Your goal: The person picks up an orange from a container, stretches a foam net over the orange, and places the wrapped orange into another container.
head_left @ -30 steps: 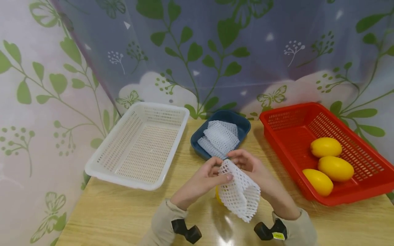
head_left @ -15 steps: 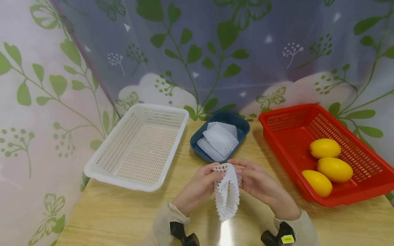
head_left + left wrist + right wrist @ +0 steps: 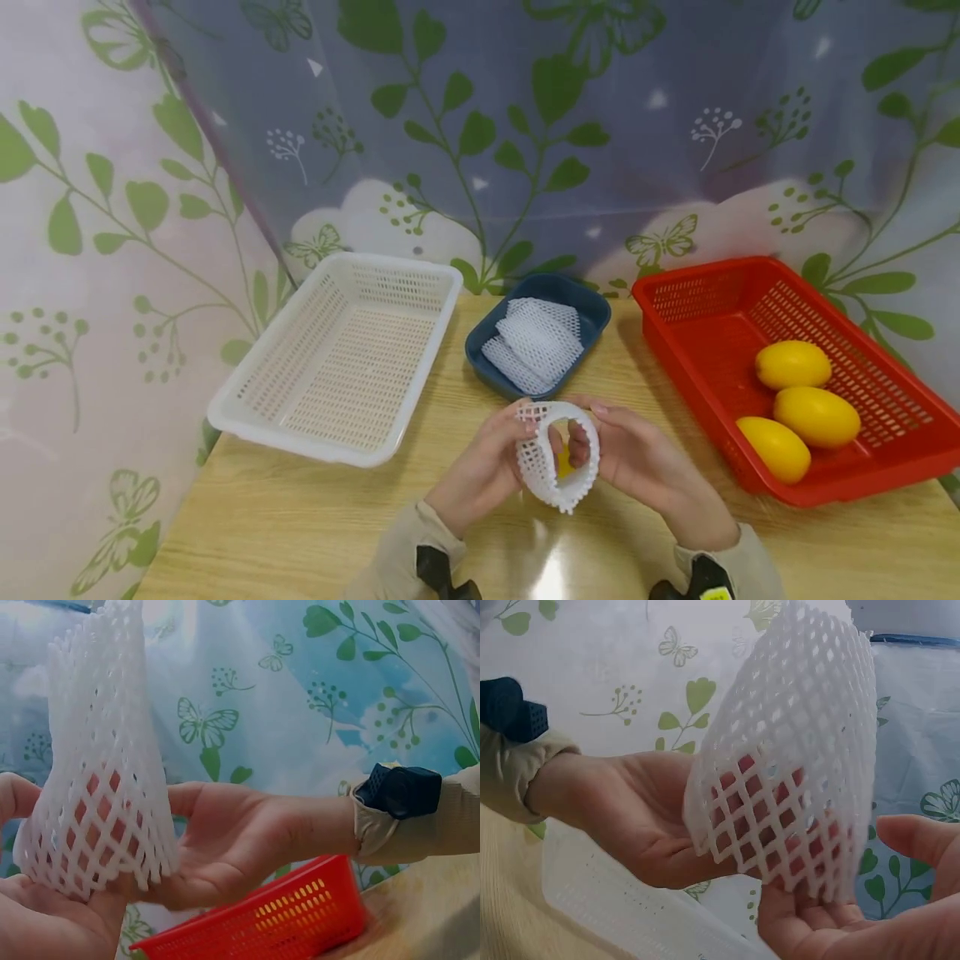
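Note:
A white foam net sleeve (image 3: 534,461) is between my hands, its mouth spread into a round opening facing the head camera. My left hand (image 3: 483,462) grips its left side, with fingertips showing through the mesh in the right wrist view. On the other side, the curled fingers of my right hand (image 3: 645,458) reach inside the rim, while the thumb stands off the mesh. Through the opening, part of a yellow fruit (image 3: 564,463) shows; the sleeve and hands hide most of it. Both wrist views show the foam net (image 3: 97,735) hanging over the fingers.
A blue tray (image 3: 480,367) of more foam nets (image 3: 542,337) stands just beyond the hands. On the left is a white slotted basket (image 3: 420,367). A red basket (image 3: 690,367) on the right holds three yellow oval fruits (image 3: 816,415). A patterned curtain hangs behind the wooden table (image 3: 285,517).
The sleeve went from hanging flat and folded to a narrow gap, then a wide round opening. Right fingers have moved inside its rim. Baskets and tray stay put.

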The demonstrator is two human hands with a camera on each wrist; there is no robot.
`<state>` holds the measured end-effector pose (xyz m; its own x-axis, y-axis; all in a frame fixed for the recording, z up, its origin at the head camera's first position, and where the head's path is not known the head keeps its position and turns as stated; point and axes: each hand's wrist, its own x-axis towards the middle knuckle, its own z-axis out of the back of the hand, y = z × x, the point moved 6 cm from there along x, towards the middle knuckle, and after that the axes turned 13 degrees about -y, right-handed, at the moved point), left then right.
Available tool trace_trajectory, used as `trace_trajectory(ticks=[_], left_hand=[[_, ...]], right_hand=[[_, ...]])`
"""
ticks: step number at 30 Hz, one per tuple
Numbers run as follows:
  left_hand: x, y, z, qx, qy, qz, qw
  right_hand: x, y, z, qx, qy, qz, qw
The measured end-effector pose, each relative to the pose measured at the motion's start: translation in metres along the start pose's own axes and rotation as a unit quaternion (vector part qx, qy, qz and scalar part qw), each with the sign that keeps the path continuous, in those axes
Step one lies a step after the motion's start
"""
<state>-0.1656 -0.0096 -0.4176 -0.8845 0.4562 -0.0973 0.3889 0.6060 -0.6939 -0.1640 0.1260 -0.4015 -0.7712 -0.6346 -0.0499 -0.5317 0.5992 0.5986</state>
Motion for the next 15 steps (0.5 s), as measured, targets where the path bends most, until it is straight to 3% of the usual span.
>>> trace_trajectory(ticks=[5,15], left_hand=[[0.000,0.006,0.008,-0.016,-0.038,0.007,0.9991],[0.007,0.018,0.034,-0.023,-0.123,0.000,0.9922]], right_hand=[[-0.005,0.004,0.006,0.030,-0.038,0.024,0.9986],[-0.008,0.001,0.024,-0.022,-0.119,0.029,0.9922]])
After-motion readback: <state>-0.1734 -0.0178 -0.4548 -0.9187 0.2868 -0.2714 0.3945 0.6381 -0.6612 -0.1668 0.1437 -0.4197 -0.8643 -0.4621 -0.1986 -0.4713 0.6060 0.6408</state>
